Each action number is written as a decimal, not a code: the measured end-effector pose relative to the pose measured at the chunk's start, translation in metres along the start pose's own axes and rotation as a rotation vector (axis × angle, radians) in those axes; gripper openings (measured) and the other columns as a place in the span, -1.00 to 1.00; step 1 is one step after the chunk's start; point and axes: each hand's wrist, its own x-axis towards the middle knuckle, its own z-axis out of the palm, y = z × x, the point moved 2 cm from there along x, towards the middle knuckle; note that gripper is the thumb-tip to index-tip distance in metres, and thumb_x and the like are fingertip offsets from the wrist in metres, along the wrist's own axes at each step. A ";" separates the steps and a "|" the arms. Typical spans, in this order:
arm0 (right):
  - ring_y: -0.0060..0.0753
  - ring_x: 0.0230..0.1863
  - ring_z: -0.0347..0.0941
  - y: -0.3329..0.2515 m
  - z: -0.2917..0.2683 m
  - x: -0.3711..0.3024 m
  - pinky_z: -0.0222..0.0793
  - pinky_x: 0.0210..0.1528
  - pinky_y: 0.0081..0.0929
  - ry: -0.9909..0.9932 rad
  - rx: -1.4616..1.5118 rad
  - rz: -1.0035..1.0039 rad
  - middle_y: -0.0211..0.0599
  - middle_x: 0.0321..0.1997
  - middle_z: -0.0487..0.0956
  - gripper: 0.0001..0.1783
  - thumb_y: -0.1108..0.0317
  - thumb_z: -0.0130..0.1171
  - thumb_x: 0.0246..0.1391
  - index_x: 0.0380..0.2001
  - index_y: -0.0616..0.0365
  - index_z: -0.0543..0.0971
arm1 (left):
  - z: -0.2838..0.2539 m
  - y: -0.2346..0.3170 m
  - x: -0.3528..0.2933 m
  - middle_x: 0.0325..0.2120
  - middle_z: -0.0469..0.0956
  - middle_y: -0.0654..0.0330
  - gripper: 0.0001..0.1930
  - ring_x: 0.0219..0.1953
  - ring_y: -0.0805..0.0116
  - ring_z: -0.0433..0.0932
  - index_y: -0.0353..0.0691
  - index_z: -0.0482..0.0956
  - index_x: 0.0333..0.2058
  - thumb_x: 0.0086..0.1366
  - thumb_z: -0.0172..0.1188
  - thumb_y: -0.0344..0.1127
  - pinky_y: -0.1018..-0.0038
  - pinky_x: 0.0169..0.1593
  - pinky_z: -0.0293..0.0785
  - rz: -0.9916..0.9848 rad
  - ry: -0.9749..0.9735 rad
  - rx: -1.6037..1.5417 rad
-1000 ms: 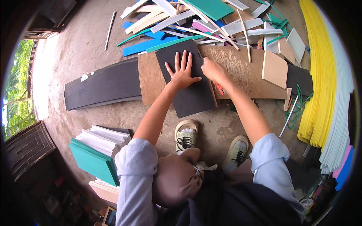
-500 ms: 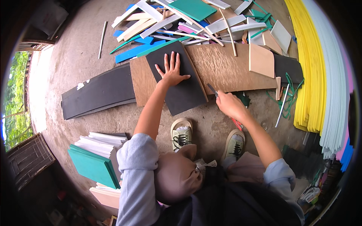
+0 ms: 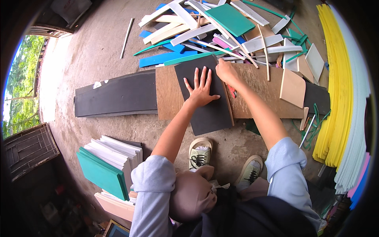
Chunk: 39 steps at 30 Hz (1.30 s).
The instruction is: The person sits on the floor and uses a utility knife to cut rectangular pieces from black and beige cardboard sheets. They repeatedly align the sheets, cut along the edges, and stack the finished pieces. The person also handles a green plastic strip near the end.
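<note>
A black foam sheet [image 3: 211, 118] lies across a brown wooden board [image 3: 256, 100] on the floor. My left hand [image 3: 200, 89] presses flat on the sheet, fingers spread. At the sheet's far right corner, my right hand [image 3: 228, 73] is closed around a knife [image 3: 215, 59]. Only a bit of its thin dark blade shows past the fingers, at the sheet's edge. Something red [image 3: 231, 91] shows beneath my right wrist; its kind is unclear. A green strip [image 3: 185, 59] runs along the board's far edge.
A heap of foam offcuts [image 3: 197, 33] lies beyond the board. Long black sheets [image 3: 118, 96] extend left. Stacked green and white sheets [image 3: 102, 173] stand near left; tall yellow sheets [image 3: 331, 98] stand right. A beige piece [image 3: 292, 87] rests on the board's right end.
My right hand has moved from the sheet's near right side, up to its far right corner with the knife. My left hand stays on the sheet. The whole view has shifted somewhat.
</note>
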 end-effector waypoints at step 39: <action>0.11 -0.48 0.41 0.073 0.053 -0.124 0.31 -0.40 -0.17 0.380 0.308 0.080 0.05 -0.50 0.45 -0.71 0.31 0.04 -0.06 -0.40 0.34 0.29 | 0.001 0.005 -0.001 0.25 -0.26 0.39 0.10 0.28 0.29 -0.43 0.12 -0.12 0.21 -0.32 0.30 0.14 -0.16 0.11 -0.65 0.000 0.207 -0.186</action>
